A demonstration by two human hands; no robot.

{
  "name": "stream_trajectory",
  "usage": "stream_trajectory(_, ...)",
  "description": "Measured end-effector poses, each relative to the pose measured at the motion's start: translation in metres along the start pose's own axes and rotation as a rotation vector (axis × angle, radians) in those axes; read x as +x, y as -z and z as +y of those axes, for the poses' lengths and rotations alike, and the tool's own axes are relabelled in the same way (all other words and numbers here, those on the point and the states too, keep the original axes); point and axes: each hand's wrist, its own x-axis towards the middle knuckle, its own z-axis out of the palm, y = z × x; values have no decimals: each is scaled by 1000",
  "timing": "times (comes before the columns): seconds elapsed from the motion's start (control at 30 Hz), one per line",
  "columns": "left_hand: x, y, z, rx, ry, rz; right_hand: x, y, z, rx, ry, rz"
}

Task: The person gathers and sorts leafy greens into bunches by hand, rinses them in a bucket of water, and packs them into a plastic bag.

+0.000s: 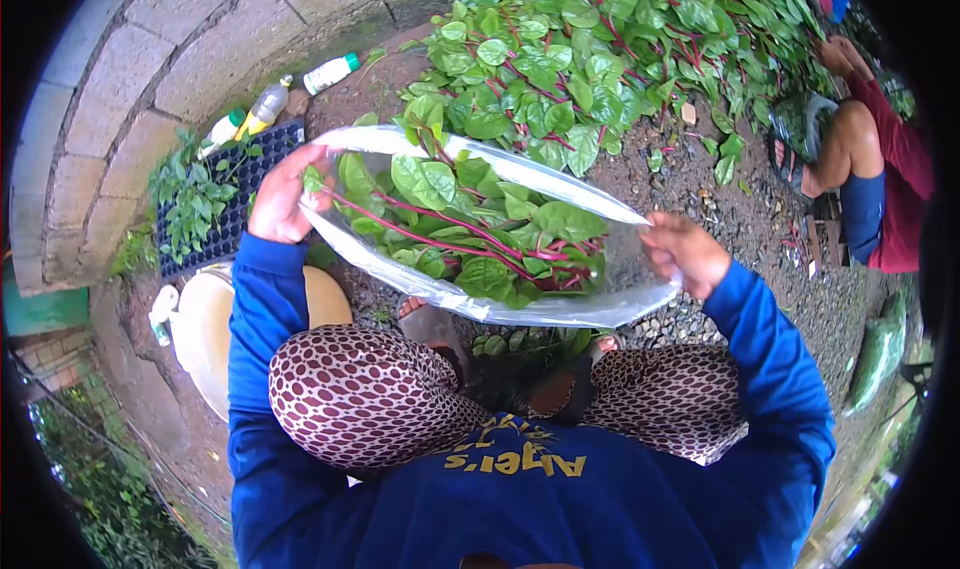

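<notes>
I recorded the left grip [283, 197] pinching one end of the rim of the clear plastic bag [575, 184], the right grip [690, 254] pinching the opposite end, the mouth stretched wide. The bag hung above the ground [820, 299], ahead of the knees [360, 389], with Malabar spinach cuttings [487, 277] inside. I rated the film light, limp and probably slippery, best held by the rim; the cuttings seemed springy-stemmed, with easily bruised leaves.

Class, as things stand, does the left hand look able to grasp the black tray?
Probably not unless freed: the left hand grips the clear bag, though nothing seems to block its way to the black tray.
</notes>
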Motion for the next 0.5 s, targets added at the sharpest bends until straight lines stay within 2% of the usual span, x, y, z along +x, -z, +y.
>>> stream_trajectory(0.07,-2,-6,4,-48,-5,42,3,21,9,-97,15,-47)
stream_trajectory(0.17,7,-2,-10,145,-2,-57,8,12,-1,-1292,537,318)
stream_trajectory(0.27,10,-8,-18,243,16,-49,8,-51,-40,-1280,1067,402)
stream_trajectory(0.33,6,-8,-16,294,13,-114,23,-87,-43,-1186,977,82)
stream_trajectory(0.4,2,-6,-16,259,1,-87,75,-116,-16,-1275,915,122)
stream_trajectory(0.47,3,0,-18,190,-14,-95,118,-147,5,-1270,753,209)
stream_trajectory(0.5,5,0,-18,128,-30,-31,129,-160,14,-1284,754,186)
